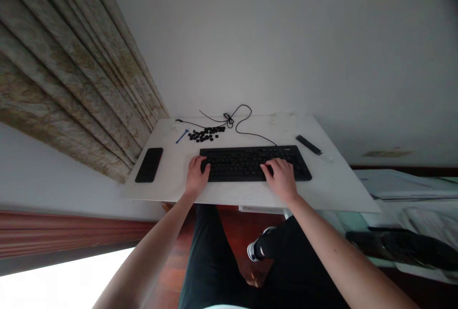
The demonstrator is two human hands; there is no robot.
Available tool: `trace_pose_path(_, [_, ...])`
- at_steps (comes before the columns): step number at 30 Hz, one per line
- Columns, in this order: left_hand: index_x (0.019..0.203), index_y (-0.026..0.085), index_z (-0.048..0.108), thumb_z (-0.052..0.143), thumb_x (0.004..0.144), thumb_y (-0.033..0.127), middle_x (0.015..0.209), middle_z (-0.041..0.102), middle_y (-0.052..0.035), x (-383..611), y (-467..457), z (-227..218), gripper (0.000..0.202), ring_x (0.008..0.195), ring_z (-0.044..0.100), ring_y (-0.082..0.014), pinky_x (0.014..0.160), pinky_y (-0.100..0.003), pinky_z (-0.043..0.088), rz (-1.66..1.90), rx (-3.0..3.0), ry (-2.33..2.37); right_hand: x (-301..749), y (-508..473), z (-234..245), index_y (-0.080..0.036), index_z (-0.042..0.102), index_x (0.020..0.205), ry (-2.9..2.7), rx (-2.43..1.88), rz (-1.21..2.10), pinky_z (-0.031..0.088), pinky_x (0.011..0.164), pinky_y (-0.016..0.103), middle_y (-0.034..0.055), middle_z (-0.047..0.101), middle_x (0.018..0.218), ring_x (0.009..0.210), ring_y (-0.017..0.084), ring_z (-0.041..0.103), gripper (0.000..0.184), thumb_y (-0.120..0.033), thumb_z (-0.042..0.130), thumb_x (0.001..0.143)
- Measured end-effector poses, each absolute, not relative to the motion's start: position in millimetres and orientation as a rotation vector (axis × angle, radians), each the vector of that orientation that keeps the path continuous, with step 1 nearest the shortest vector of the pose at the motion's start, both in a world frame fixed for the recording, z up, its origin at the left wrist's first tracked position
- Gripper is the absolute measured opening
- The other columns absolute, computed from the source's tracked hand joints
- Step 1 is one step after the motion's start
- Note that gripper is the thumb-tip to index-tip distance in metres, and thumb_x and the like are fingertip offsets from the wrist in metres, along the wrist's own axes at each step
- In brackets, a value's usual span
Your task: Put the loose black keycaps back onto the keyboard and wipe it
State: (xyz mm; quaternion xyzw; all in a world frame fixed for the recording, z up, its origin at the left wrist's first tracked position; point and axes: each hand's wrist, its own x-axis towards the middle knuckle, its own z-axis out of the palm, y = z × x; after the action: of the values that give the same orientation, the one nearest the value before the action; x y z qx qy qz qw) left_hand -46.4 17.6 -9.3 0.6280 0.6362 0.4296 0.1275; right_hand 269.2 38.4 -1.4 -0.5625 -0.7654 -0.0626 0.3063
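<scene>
A black keyboard (236,165) lies on the white table in front of me. My left hand (197,174) grips its left end, with the thumb over the front corner and the fingers at the edge. My right hand (281,175) rests on the right part of the keyboard, thumb apart from the bent fingers, with nothing seen in it. Under the hands some keys are hidden. Behind the keyboard's left half sits a heap of small black keycaps (205,134). Beside them lies a thin blue tool (182,136).
A black cable (255,134), tied in a bundle, runs from the keyboard's back. The white table (243,192) also bears a dark phone (149,165) at left and a black strip (308,144) at right. Curtains (82,75) hang on the left; a wall stands behind.
</scene>
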Motion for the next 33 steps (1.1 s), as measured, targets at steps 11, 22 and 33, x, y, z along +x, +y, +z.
trace_pose_path(11, [0.117,0.016,0.064,0.049,0.088,0.013,0.12,0.063,-0.0126,-41,115,31,0.033,0.115,0.059,-0.025,0.106,-0.039,0.046,0.689,2.153,1.947,268,36,2,-0.018,0.065,0.089,-2.07,-1.458,-0.162,0.036,0.083,0.038,0.0111,0.065,0.1,0.093,0.024,0.056,0.029,-0.037,0.047,0.1])
trace_pose_path(22, [0.1,0.012,0.071,0.042,0.091,0.011,0.107,0.066,-0.0189,-20,156,33,0.03,0.108,0.062,-0.0287,0.094,-0.039,0.049,0.214,2.229,2.095,270,36,2,-0.018,0.064,0.089,-2.058,-1.508,-0.123,0.036,0.085,0.038,0.0099,0.065,0.099,0.093,0.024,0.056,0.029,-0.038,0.046,0.101])
trace_pose_path(33, [0.091,0.015,0.07,0.07,0.076,0.02,0.082,0.07,-0.0055,-15,143,30,0.016,0.077,0.065,-0.0176,0.083,-0.035,0.054,1.259,1.418,1.683,269,36,1,-0.019,0.065,0.088,-2.05,-1.485,-0.115,0.036,0.084,0.038,0.0099,0.064,0.098,0.092,0.024,0.055,0.03,-0.039,0.047,0.1])
